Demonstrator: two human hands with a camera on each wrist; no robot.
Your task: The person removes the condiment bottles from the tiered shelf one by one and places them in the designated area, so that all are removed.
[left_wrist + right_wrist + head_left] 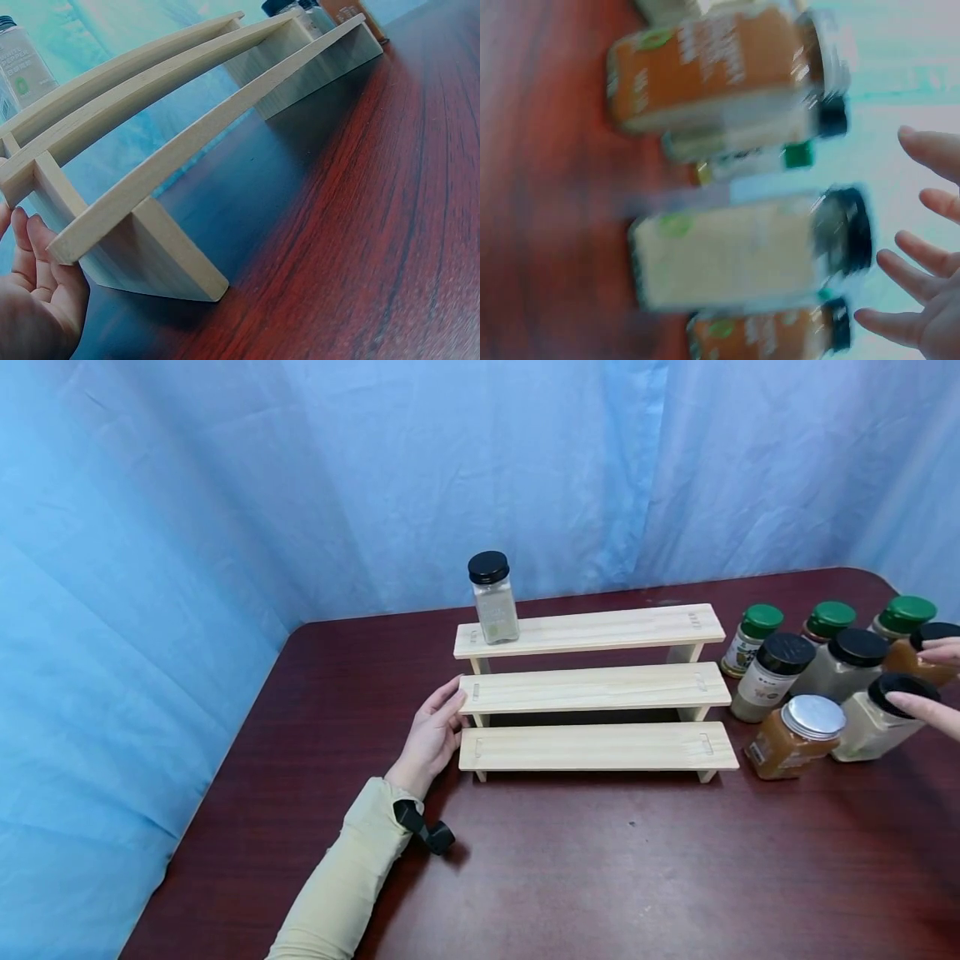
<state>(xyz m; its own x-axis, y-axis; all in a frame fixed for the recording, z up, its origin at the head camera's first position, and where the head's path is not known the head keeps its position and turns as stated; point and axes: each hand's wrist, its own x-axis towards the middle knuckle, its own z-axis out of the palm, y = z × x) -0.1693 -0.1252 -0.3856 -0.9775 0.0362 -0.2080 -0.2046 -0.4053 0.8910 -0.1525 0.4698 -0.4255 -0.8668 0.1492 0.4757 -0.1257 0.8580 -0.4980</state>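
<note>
My left hand point(432, 731) grips the left end of a three-tier pale wooden rack point(596, 687), its fingers at the end of the middle shelf. In the left wrist view its curled fingers lie beside the end of the lowest shelf. A square glass jar point(497, 610) with a black lid stands upright on the top shelf's left end. At the far right, my right hand point(934, 292) reaches over the spice jars with fingers spread. It is nearest the black lid of a jar of pale powder point(873, 727), and holds nothing.
Right of the rack stand several more jars: an orange-brown one with a silver lid point(795, 739), a black-lidded shaker point(772, 677), and green-lidded bottles, among them a small one point(752, 639). Everything rests on a dark red wooden table point(570, 868), with blue curtains point(450, 477) behind.
</note>
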